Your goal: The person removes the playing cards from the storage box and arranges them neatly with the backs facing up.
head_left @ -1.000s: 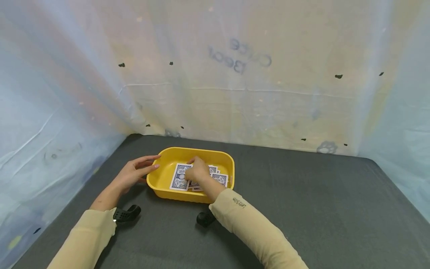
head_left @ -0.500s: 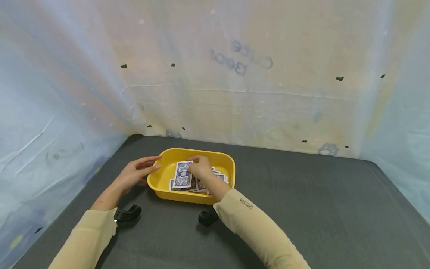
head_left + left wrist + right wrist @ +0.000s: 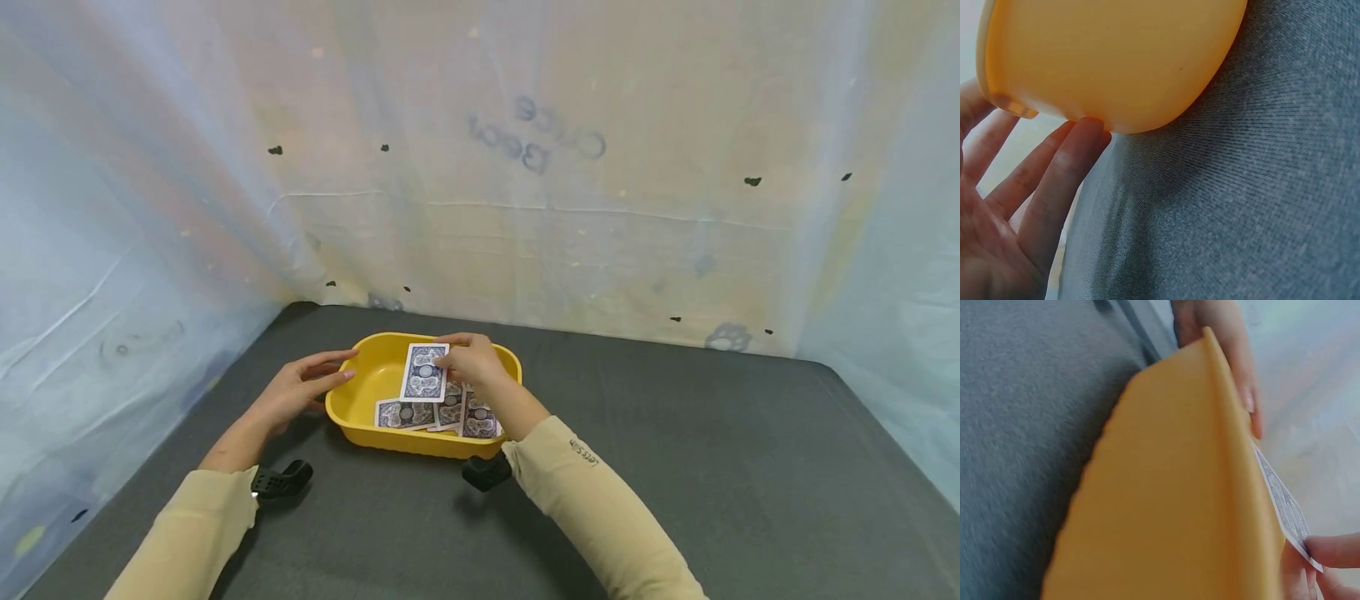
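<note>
A playing card (image 3: 423, 375), blue-and-white back facing up, is pinched by one edge between the thumb and fingers of my right hand (image 3: 480, 365). It is held above the yellow plastic bin (image 3: 420, 442); in the right wrist view the card (image 3: 1280, 503) shows beyond the bin's rim. Several more playing cards (image 3: 405, 414) lie overlapping on the bin's floor, backs up, some partly covered by my right hand. My left hand (image 3: 292, 390) is at the bin's left end with fingers extended. In the left wrist view its fingertips touch the bin's outer wall (image 3: 1116, 69).
The bin stands on a dark grey cloth-covered table (image 3: 675, 450). Translucent plastic sheeting (image 3: 555, 250) hangs behind the table and along both sides. A black wrist device (image 3: 283, 479) sits below my left hand and another black device (image 3: 487, 471) below my right wrist.
My right hand was down among the cards; it has picked up one card and lifted it up and to the right. The left hand stays at the bin's end.
</note>
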{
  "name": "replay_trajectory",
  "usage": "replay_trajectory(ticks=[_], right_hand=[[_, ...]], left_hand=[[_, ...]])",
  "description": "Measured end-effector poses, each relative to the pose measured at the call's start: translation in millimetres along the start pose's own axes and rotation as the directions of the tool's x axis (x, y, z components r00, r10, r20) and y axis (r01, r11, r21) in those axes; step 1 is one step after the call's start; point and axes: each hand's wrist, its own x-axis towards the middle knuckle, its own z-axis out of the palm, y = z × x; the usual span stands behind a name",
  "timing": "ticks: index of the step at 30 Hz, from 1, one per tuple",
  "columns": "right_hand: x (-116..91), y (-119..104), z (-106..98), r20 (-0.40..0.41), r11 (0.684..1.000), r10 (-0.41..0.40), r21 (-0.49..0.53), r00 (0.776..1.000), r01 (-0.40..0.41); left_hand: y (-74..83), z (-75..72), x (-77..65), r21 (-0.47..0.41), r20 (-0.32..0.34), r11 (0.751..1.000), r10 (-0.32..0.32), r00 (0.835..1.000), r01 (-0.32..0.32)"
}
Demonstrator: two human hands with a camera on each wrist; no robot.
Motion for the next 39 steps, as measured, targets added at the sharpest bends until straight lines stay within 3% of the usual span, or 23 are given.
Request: replay_trajectory(ticks=[13,29,39], right_hand=[[7,-2,-34,-0.045,1.000,-0.021,0.014,0.999,0.022],[8,0,-81,-0.065,1.000,0.005,0.005,0.998,-0.004],[10,6,-118,-0.169,1.000,-0.015,-0.001,0.985,0.015]], left_hand=[[-1.9,-0.3,1.2,-0.038,0.013,0.999,0.036,0.999,-0.035],[-2.2,0.3,0.8,-0.012,-0.007,1.000,0.024,1.000,-0.024],[-0.4,-3.3,-2.7,-0.003,-0.021,1.000,0.020,1.000,-0.020]])
